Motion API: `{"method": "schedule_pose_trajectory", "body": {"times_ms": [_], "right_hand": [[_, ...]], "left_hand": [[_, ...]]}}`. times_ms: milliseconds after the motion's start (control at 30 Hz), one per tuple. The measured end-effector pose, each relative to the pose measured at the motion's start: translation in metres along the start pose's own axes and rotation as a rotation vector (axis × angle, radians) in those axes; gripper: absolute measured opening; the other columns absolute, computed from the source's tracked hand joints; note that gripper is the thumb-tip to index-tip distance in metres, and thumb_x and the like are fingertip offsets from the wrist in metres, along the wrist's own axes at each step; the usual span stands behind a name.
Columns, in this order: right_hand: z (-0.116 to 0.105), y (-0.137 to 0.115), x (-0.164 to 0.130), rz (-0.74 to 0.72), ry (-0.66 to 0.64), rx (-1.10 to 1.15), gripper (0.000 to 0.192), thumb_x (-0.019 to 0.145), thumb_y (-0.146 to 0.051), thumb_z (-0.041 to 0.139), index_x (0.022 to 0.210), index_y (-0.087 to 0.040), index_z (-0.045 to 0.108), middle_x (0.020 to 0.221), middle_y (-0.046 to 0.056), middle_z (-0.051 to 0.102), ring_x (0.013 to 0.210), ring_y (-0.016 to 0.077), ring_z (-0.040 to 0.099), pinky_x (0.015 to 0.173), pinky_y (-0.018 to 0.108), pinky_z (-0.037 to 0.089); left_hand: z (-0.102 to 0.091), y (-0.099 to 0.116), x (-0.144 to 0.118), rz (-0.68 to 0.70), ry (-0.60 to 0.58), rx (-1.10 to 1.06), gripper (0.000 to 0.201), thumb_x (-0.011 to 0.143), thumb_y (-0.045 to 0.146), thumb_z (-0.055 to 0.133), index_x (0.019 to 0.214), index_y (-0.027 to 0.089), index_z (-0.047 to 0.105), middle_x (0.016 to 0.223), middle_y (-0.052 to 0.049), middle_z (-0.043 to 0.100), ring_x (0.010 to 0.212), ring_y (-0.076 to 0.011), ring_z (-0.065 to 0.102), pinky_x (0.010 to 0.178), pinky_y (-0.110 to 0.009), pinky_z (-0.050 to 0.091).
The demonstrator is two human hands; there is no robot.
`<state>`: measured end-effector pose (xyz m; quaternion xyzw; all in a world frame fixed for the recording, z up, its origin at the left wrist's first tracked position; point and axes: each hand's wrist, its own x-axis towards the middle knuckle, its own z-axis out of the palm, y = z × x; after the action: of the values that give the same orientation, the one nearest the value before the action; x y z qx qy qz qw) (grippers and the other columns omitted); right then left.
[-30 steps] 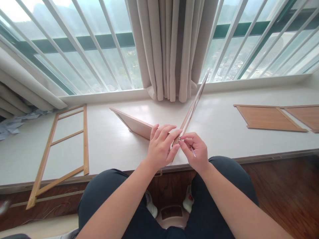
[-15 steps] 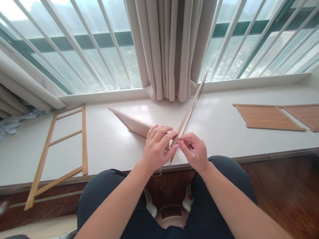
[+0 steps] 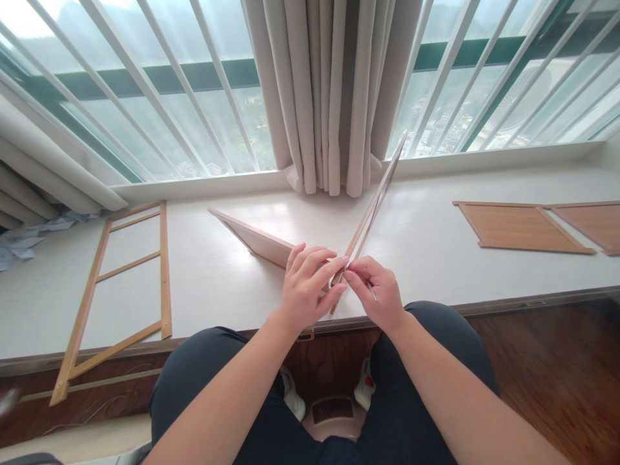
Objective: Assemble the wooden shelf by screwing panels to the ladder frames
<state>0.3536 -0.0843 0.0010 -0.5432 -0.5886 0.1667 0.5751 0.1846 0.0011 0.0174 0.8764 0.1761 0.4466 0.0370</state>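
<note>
I can't read any text, label, brand, number or sign on anything around me. The one spot that might be a mark is a small red patch (image 3: 369, 381) on my right shoe (image 3: 363, 391), and it is too small for me to make out any letters or a logo in it.

The rod (image 3: 372, 292) looks like metal, bright even from where I stand; the panel (image 3: 259, 243) is smooth, dullish wood. The frame (image 3: 165, 271) seems satiny wood, the ledge (image 3: 421, 239) smooth, softly shiny, the curtain (image 3: 322, 97) matt cloth, the floor (image 3: 547, 361) glossy wood.
</note>
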Motion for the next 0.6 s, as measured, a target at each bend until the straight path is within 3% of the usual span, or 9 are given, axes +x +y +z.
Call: {"method": "schedule_pose_trajectory", "body": {"times_ms": [333,600], "right_hand": [[0.0005,0.0025,0.0011,-0.032,0.007,-0.004,0.013,0.098,-0.032,0.065,0.094,-0.02,0.062,0.057,-0.009,0.037,0.05,0.0066,0.035,0.051,0.021,0.031],[-0.0015,0.0005,0.0,-0.116,0.01,-0.021,0.011,0.095,-0.023,0.068,0.101,-0.02,0.059,0.058,-0.011,0.032,0.05,0.005,0.032,0.052,0.018,0.03]], "left_hand": [[0.0,0.0014,-0.0003,-0.009,0.004,-0.027,0.041,0.105,0.043,0.042,0.127,0.023,0.07,0.119,-0.008,0.071,0.121,-0.0201,0.062,0.125,-0.043,0.031],[0.0011,0.0023,-0.0002,-0.026,0.007,-0.037,0.039,0.104,0.041,0.044,0.126,0.022,0.07,0.116,-0.008,0.072,0.12,-0.0198,0.063,0.125,-0.042,0.031]]}}
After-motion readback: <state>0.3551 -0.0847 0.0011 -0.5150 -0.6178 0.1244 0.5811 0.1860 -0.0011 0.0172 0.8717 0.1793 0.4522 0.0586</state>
